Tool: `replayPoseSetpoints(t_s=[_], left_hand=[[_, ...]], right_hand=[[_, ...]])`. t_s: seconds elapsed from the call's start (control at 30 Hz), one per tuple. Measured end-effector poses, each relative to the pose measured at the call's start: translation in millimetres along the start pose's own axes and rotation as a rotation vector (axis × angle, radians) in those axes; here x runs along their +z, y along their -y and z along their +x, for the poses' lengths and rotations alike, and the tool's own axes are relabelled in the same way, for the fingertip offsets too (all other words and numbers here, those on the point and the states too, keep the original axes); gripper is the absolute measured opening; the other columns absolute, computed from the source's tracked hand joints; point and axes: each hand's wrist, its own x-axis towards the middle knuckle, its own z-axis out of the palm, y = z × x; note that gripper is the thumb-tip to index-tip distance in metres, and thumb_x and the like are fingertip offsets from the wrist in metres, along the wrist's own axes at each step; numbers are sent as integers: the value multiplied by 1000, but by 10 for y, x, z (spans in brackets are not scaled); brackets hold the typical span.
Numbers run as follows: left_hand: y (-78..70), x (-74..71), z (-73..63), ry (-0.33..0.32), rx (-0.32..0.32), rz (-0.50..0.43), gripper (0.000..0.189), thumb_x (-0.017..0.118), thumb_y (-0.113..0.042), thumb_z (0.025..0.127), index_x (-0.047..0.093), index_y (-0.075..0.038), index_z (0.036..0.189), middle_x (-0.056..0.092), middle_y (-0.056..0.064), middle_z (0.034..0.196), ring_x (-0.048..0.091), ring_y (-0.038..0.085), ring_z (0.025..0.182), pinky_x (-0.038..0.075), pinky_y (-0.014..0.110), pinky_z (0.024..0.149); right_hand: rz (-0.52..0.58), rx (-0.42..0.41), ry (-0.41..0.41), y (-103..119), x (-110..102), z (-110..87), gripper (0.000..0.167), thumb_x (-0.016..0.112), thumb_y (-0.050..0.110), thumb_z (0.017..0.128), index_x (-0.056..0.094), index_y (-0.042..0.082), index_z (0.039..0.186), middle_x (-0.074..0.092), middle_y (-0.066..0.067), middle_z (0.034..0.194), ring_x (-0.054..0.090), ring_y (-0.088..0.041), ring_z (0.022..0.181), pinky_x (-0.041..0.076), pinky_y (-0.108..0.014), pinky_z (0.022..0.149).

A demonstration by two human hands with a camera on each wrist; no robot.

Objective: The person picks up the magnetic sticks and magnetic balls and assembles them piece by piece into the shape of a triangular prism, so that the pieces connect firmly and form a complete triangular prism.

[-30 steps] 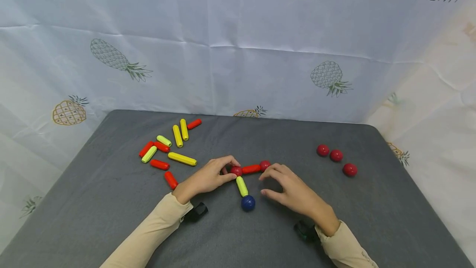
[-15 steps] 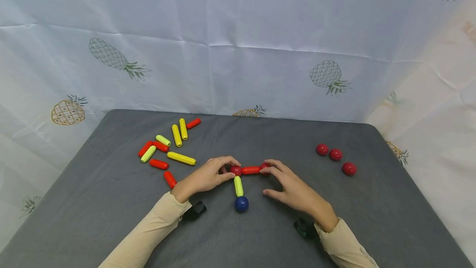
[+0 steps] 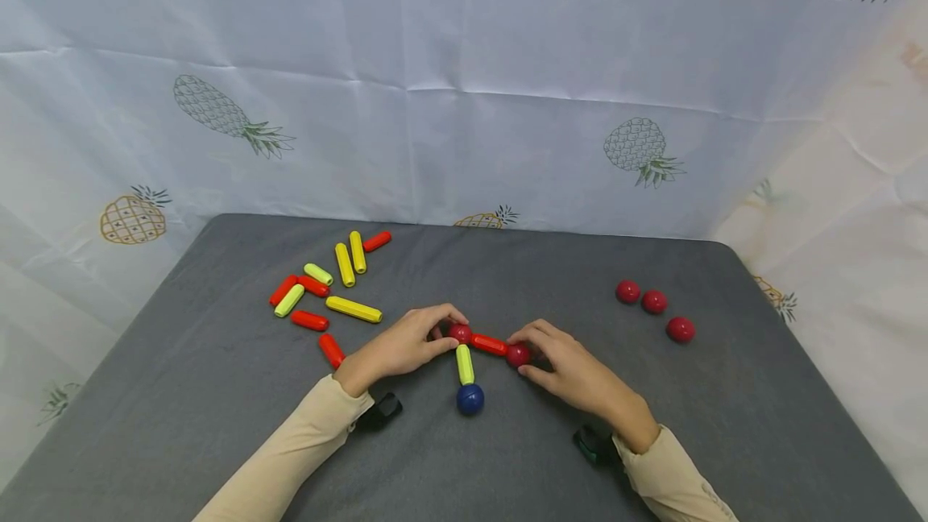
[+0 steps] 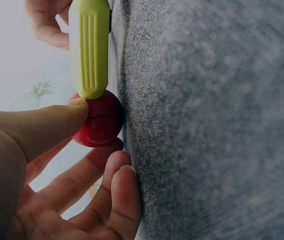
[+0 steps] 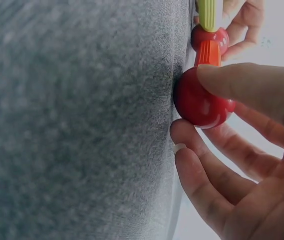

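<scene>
My left hand (image 3: 409,342) pinches a red ball (image 4: 101,120) between thumb and fingers on the grey cloth. From that ball a yellow-green rod (image 3: 466,365) runs toward me and ends at a blue ball (image 3: 470,399). A short red rod (image 3: 489,345) joins the same ball to a second red ball (image 3: 518,355) on the right, slanting slightly toward me. Around this second ball my right hand (image 3: 573,373) has its thumb and fingertips, with the thumb pressed on it in the right wrist view.
Several loose red, yellow and yellow-green rods (image 3: 354,309) lie on the left of the grey table (image 3: 464,474). On the right are three red balls (image 3: 655,302). A pineapple-print curtain (image 3: 464,143) hangs along the far edge.
My right hand has taken hold of the right red ball and moved it toward me, swinging the red rod. The blue ball and its rod shifted left earlier. My left hand stays put.
</scene>
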Motion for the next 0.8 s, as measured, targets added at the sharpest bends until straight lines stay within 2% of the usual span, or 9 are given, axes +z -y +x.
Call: replayPoseSetpoints(t_s=[0.27,0.4,0.8], left_hand=[[-24,-36,-16,22,0,25,31,63,-15,98,61,-12,129,66,4,118,56,13,85,48,22,72],[-51,-109,-50,34,-14,43,35,64,-16,97,59,-11,132,65,5,124,59,13,90,50,22,76],[-77,-339,-235,35,-33,93,33,65,-15,97,61,-7,128,66,9,124,64,17,98,52,25,80]], right_hand=[[2,6,18,23,-2,-6,34,74,12,89,63,11,122,62,-1,118,61,-13,99,55,-32,85],[17,4,22,17,5,-4,34,73,12,90,63,11,122,63,-1,118,62,-14,101,55,-34,87],[30,36,34,16,4,-9,34,72,12,91,62,12,123,65,0,119,62,-15,106,54,-40,92]])
